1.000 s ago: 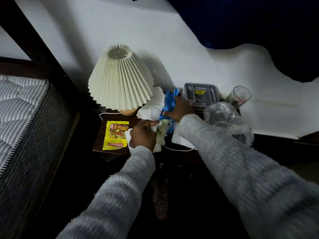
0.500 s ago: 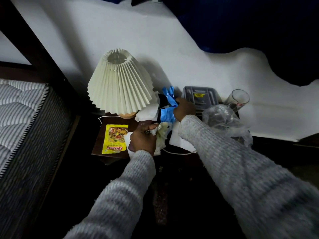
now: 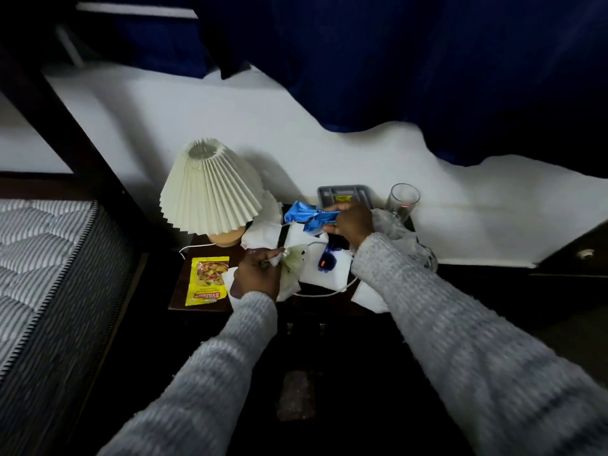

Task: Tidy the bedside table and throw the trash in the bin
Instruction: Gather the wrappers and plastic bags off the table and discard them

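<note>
On the dark bedside table, my right hand grips a crumpled blue wrapper and holds it above the white papers. My left hand is closed on a pale crumpled tissue wad near the table's front. A yellow food sachet lies flat at the front left. White crumpled paper sits beside the lamp base. A small blue object rests on a white sheet. No bin is in view.
A pleated cream lamp stands at the table's back left, its white cord trailing across the front. A grey tray, a drinking glass and a clear plastic bag sit at the back right. A mattress lies left.
My right hand has lifted the blue wrapper off the table and turned it sideways, uncovering the small blue object and white sheet. My left hand keeps hold of the tissue wad.
</note>
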